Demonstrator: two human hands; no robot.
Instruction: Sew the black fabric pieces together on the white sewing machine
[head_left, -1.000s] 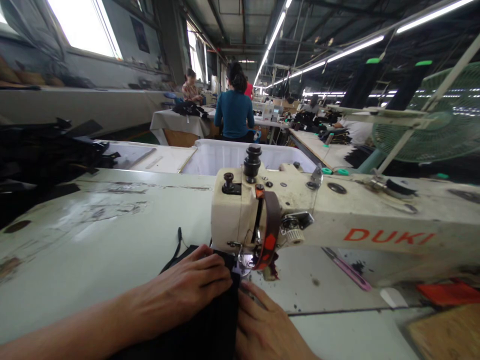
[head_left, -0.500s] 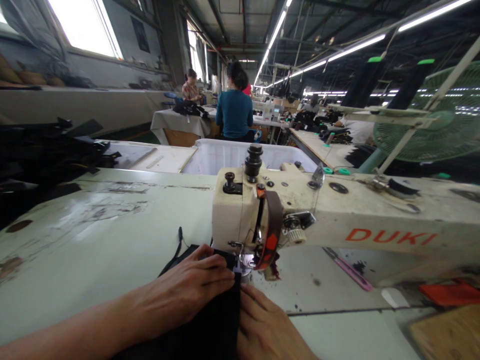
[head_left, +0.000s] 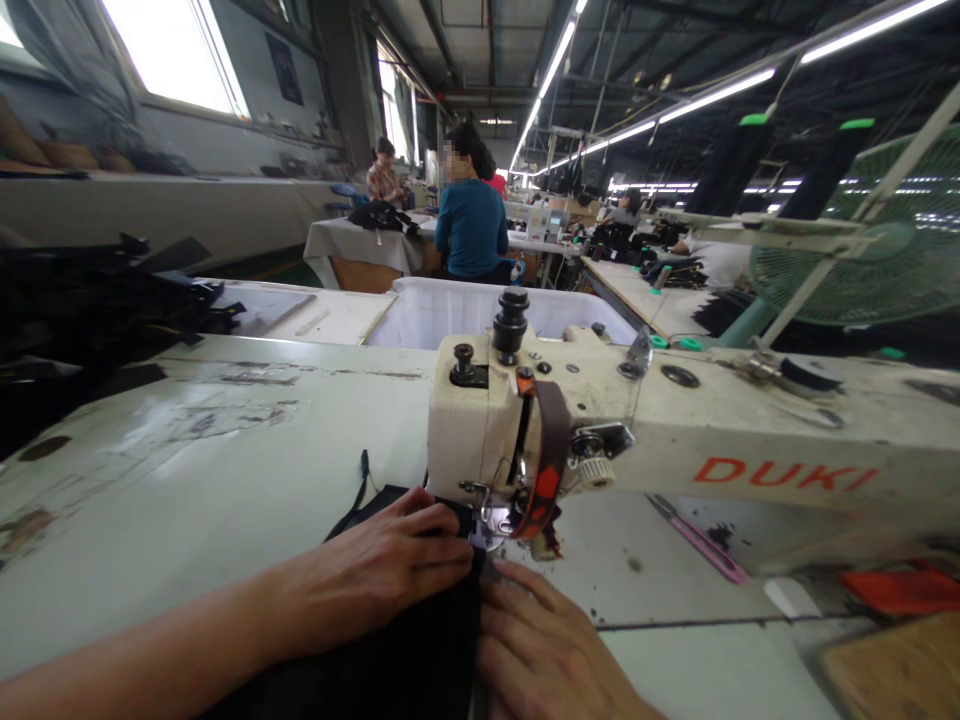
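Under the head of a cream sewing machine (head_left: 465, 430) lies a black fabric piece (head_left: 405, 650), reaching down to the bottom edge of the picture. My left hand (head_left: 390, 565) is on top of it, fingers bent and pressed together on the cloth just left of the presser foot (head_left: 491, 528); its thumb is hidden. My right hand (head_left: 547, 640) rests palm down along the fabric's right edge, with its fingers stretched toward the foot. A thin black cord with a pull end (head_left: 364, 465) sticks out beyond the fabric's far left side.
Pink-handled snips (head_left: 705, 545) lie beneath the machine arm. Dark cloth pieces (head_left: 90, 310) are heaped at the left. Behind the machine stands a white bin (head_left: 427, 300). Thread cones (head_left: 731, 165) and a green fan (head_left: 900, 230) are at right. Co-workers, one in a blue top (head_left: 471, 230), sit farther back.
The whole view has shifted very slightly. My right hand's fingers have lifted and bent a little; my left hand stays on the fabric by the foot. The co-worker in blue has turned their head.
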